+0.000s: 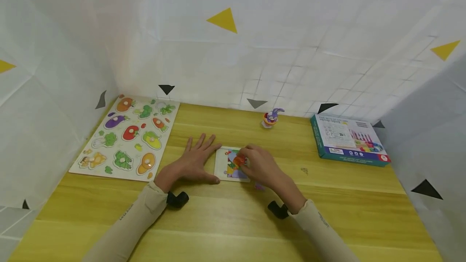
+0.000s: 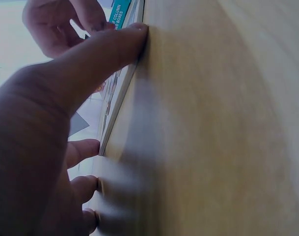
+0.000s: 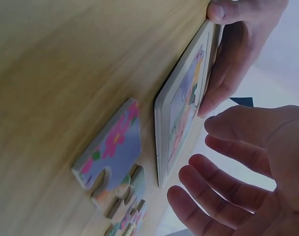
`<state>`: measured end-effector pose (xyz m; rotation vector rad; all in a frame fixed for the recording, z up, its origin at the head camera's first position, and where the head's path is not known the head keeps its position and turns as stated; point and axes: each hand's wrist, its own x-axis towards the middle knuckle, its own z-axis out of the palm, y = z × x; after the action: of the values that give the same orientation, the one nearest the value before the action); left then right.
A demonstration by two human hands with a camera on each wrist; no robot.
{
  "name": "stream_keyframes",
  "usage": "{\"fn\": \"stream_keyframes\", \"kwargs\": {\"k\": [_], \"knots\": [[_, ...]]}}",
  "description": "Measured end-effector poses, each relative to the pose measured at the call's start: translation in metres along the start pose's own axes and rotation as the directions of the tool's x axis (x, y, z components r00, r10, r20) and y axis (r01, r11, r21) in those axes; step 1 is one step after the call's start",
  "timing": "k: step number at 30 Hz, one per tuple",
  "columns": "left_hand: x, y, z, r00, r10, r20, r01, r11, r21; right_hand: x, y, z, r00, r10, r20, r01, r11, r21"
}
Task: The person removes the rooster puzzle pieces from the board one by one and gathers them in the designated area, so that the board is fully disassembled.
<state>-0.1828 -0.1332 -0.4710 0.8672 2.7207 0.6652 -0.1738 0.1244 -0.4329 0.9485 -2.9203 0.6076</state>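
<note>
left hand (image 1: 193, 161) lies spread wide on the wooden table (image 1: 218, 221), with the vegetable puzzle board (image 1: 118, 142) flat to its left. its thumb and index finger touch the left edge of a small jigsaw tray (image 1: 221, 167), presumably to keep it from sliding. that tray rests flat between the two hands; how much of its picture is filled is hard to make out. right hand (image 1: 262, 167) reaches over the tray's right side, fingertips at an orange-red patch (image 1: 239, 161); i cannot tell whether they pinch a piece or only touch the picture. loose jigsaw pieces (image 3: 117, 142) lie just beside the tray, probably for easy reach; in the head view the right hand hides most of them. farther back stands a purple rabbit figurine (image 1: 271, 118). at far right lies a teal-sided box (image 1: 346, 138), its print mostly too small to read.
</note>
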Motion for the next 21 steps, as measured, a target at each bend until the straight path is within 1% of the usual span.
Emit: {"fn": "stream_keyframes", "kwargs": {"k": [4,10,15,21], "knots": [[0.0,0.0,0.0,1.0,0.003,0.003,-0.003,1.0,-0.003,0.006,0.0,0.003,1.0,0.004,0.008,-0.004,1.0,-0.01],[0.0,-0.002,0.001,1.0,0.006,-0.001,-0.006,1.0,-0.004,0.017,-0.001,0.005,1.0,-0.02,0.004,0.02,1.0,0.009],[0.001,-0.002,0.001,1.0,0.013,-0.006,-0.014,1.0,-0.01,0.024,-0.003,0.007,0.999,-0.019,0.034,0.019,1.0,0.014],[0.001,-0.002,0.0,1.0,0.008,-0.002,-0.008,1.0,-0.007,0.032,-0.003,0.011,0.998,-0.023,0.063,0.024,1.0,-0.01]]}}
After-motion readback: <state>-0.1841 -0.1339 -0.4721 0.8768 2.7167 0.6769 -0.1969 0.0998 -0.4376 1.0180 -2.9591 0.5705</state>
